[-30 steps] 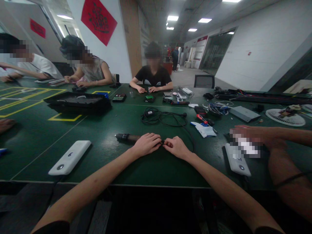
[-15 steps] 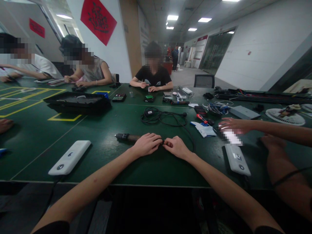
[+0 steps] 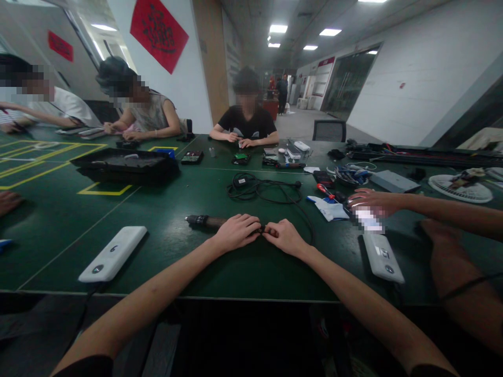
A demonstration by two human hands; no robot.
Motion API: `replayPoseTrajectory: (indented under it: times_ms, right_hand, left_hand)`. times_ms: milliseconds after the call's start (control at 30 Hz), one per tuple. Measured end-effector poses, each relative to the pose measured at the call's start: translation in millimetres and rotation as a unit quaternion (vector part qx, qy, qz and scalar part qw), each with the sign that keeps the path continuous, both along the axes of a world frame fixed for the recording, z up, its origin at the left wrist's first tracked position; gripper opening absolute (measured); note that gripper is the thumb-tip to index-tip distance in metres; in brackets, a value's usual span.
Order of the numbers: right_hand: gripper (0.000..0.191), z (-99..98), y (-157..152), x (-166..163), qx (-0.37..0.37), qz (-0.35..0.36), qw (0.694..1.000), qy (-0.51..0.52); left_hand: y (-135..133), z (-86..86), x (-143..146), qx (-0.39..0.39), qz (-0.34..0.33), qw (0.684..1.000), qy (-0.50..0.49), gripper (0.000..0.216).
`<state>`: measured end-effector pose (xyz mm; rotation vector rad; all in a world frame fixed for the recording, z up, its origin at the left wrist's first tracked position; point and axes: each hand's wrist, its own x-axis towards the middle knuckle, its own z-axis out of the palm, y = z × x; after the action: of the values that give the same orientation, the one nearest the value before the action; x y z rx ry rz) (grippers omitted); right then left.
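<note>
My left hand (image 3: 237, 231) is wrapped over the handle of a dark rod-shaped tool (image 3: 203, 221) that lies on the green table (image 3: 165, 246), its metal tip pointing left. My right hand (image 3: 283, 236) is closed in a pinch at the tool's rear end, where a black cable (image 3: 271, 192) leaves it. The two hands almost touch. The cable runs back to a loose coil with a plug behind my hands.
A white flat device (image 3: 112, 253) lies front left, another (image 3: 381, 255) front right. A neighbour's hand (image 3: 369, 201) reaches in from the right near a red-handled screwdriver (image 3: 326, 191) and blue-white cloth (image 3: 329, 207). A black tray (image 3: 124, 163) stands back left. Three people sit across the table.
My hands and the tool have stayed put. The neighbour's hand on the right has moved left and farther up the table, off the white device.
</note>
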<state>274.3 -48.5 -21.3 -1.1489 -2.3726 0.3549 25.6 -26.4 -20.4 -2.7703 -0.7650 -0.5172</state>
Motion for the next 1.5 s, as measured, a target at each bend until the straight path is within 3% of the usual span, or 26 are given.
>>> replayPoseTrajectory:
  times_ms: [1500]
  right_hand:
    - [0.006,0.5,-1.1,-0.7,0.0,-0.002,1.0,-0.003]
  left_hand:
    - [0.4,-2.2,-0.1,0.001,-0.006,1.0,0.007,0.023]
